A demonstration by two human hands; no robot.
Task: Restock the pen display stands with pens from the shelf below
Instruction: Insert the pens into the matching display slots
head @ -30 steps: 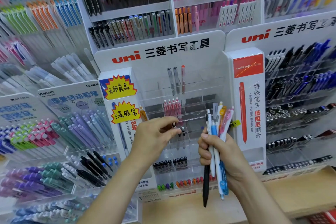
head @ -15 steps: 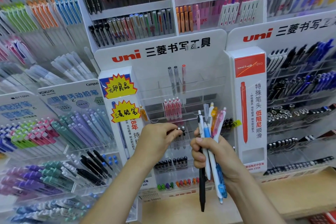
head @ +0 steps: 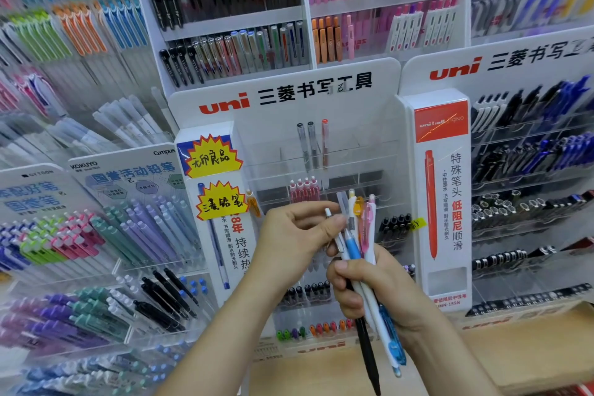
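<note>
Head: right hand (head: 376, 289) grips pens (head: 369, 235); left (head: 299, 235) pinches one.

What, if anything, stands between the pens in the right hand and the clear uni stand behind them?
Nothing visible. The right hand grips the pen bundle directly before the clear stand; the left hand pinches one pen's top without blocking the tiers.

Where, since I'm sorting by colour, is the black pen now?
Head view, lower centre-right: the black pen is gripped in the right hand, its lower end hanging below the fist, left of the blue pen.
</note>
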